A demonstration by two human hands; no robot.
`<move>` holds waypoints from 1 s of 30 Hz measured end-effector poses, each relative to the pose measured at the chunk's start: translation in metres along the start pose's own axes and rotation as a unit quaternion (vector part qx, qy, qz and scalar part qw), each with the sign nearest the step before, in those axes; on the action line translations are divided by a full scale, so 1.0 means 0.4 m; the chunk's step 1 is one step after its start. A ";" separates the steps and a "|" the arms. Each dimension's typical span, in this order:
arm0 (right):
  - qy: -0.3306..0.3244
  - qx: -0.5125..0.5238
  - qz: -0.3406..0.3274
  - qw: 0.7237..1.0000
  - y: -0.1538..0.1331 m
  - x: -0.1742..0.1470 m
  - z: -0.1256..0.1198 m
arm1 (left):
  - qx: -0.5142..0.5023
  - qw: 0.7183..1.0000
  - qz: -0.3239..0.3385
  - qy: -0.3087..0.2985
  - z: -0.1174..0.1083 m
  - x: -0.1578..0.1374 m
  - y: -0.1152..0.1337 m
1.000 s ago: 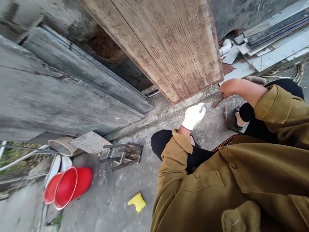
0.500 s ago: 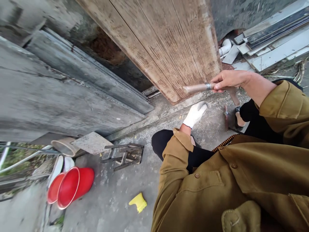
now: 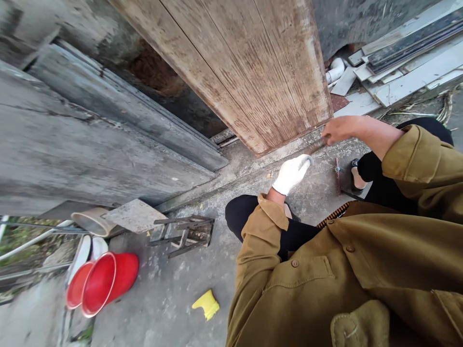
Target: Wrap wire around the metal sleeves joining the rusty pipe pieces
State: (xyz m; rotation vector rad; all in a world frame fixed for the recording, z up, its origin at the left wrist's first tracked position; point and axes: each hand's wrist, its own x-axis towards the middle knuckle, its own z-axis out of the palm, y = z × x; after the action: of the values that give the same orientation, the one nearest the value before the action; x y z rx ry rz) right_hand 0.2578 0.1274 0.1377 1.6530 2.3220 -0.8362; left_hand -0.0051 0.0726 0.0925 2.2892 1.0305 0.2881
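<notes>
My right hand [image 3: 336, 130], bare, is closed around a brown stick-like tool [image 3: 315, 146], smeared by motion. The tool slants down to the left, its near end close to the fingertips of my left hand [image 3: 292, 173]; whether they touch I cannot tell. A white glove covers my left hand, and its fingers are curled together above the concrete; what they hold, if anything, is hidden. Beyond both hands a worn wooden plank panel [image 3: 253, 72] stands leaning against the wall. A thin reddish-brown rod with a metal band [image 3: 337, 176] lies on the ground near my foot.
Grey boards [image 3: 108, 125] lean along the left. Red buckets [image 3: 125, 277] lie tipped over near a small wooden stool [image 3: 186, 233]. A yellow piece [image 3: 207, 304] lies on the concrete floor [image 3: 162, 299]. Stacked panels [image 3: 415, 62] and a white pipe elbow [image 3: 335, 70] are at the right.
My right hand has moved slightly down, and the tool has swung from pointing across the panel's lower edge to slanting down toward my gloved left hand. The left hand stays nearly in place.
</notes>
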 end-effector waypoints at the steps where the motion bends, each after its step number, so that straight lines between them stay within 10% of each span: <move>1: -0.090 -0.007 -0.007 0.996 -0.007 -0.004 0.004 | 0.033 0.999 -0.011 -0.005 -0.005 -0.001 -0.003; 4: -0.294 0.022 -0.068 0.953 -0.030 -0.026 0.001 | 0.046 0.999 -0.025 0.003 -0.014 -0.001 -0.021; 6: -0.305 0.065 -0.122 0.942 -0.040 -0.049 -0.020 | -0.016 1.000 -0.019 0.014 -0.014 0.001 -0.034; 13: 0.089 0.176 -0.030 0.980 -0.018 -0.063 -0.072 | -0.246 0.968 -0.037 -0.012 0.011 0.007 -0.036; 21: 0.099 0.006 0.030 0.995 -0.042 0.008 0.001 | -0.094 0.993 -0.006 -0.068 0.019 0.018 -0.004; 26: -0.090 -0.061 0.010 0.994 -0.036 0.012 0.027 | 0.051 0.996 -0.051 -0.055 0.006 0.015 -0.009; 30: -0.334 0.027 -0.108 0.936 -0.039 -0.009 0.021 | 0.025 0.998 -0.042 -0.033 -0.012 0.004 -0.023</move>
State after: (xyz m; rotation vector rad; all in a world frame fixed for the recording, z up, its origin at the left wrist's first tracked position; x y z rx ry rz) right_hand 0.2433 0.1165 0.1374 0.9126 2.0036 -1.2713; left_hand -0.0118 0.0806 0.0908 2.2761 1.1079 0.1536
